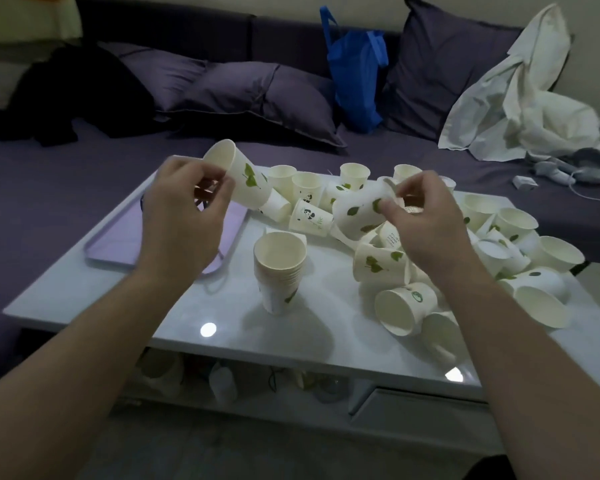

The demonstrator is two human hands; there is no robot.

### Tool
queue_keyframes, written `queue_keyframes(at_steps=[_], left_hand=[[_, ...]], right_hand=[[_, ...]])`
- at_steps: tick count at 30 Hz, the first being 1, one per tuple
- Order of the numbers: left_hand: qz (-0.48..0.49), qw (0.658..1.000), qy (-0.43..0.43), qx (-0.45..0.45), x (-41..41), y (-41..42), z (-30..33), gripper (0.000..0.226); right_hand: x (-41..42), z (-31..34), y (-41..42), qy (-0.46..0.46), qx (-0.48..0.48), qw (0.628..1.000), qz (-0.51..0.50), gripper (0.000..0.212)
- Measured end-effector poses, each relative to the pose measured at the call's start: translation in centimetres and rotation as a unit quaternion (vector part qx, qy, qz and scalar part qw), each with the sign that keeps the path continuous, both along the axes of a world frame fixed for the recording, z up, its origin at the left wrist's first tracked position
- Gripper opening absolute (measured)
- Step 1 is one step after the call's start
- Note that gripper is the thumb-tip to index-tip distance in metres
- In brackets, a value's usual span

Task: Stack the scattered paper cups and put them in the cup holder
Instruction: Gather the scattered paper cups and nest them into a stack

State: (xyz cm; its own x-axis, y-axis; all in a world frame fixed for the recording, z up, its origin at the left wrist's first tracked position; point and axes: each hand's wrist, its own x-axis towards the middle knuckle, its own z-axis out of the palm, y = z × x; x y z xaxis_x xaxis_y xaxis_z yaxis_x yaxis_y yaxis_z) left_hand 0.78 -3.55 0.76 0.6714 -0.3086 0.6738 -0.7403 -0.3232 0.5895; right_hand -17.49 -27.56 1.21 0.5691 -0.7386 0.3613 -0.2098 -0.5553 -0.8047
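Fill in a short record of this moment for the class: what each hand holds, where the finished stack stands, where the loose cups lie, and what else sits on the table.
left hand: grips a leaf-print cup, tilted, above the table
right hand: fingers pinch a second leaf-print cup
stack of cups: upright, mid-table
loose cups: heaped on the right and far side
tray: lilac, under the left hand

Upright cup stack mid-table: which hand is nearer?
Left, narrowly. The left hand holds a leaf-print cup above and left of the upright cup stack; the right hand holds another cup farther off, to its upper right.
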Motion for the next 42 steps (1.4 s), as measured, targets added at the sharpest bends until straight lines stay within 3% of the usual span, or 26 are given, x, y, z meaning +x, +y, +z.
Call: queue_keyframes(at_steps=[5, 8, 15, 22, 25, 36, 39, 42], left_hand=[[-0.054, 0.998, -0.039, -0.006, -3.0, 1.4, 1.4, 0.019], [-0.078, 0.994, -0.062, 0.036, -5.0, 2.0, 1.2, 0.017], [-0.107, 0.984, -0.062, 0.128, -6.7, 2.2, -0.2, 0.022], [-0.106, 0.977, -0.036, 0.181, -7.1, 1.4, -1.8, 0.015], [-0.102, 0.978, -0.031, 0.182, -7.0, 1.2, -1.9, 0.017], [-0.102, 0.965, -0.016, 0.243, -7.1, 0.7, -1.4, 0.011], [-0.099, 0.955, -0.011, 0.28, -7.3, 0.5, -1.5, 0.021], [-0.104, 0.957, -0.005, 0.272, -7.9, 0.6, -1.6, 0.051]], right_hand=[[-2.3, 0.7, -0.4, -0.142, 0.245, 0.959, 0.004, 0.027], [-3.8, 1.0, -0.3, -0.169, 0.308, 0.935, 0.037, 0.018], [-7.7, -1.3, -1.4, -0.183, 0.371, 0.908, 0.065, 0.01], [-9.1, -4.7, -2.2, -0.258, 0.444, 0.856, 0.061, 0.044], [-9.0, -5.6, -2.1, -0.291, 0.468, 0.834, 0.033, 0.031], [-8.1, -5.6, -1.8, -0.28, 0.463, 0.84, 0.041, 0.036], [-7.9, -5.7, -1.9, -0.275, 0.464, 0.841, 0.043, 0.04], [-7.8, -5.8, -2.0, -0.274, 0.466, 0.84, 0.05, 0.038]])
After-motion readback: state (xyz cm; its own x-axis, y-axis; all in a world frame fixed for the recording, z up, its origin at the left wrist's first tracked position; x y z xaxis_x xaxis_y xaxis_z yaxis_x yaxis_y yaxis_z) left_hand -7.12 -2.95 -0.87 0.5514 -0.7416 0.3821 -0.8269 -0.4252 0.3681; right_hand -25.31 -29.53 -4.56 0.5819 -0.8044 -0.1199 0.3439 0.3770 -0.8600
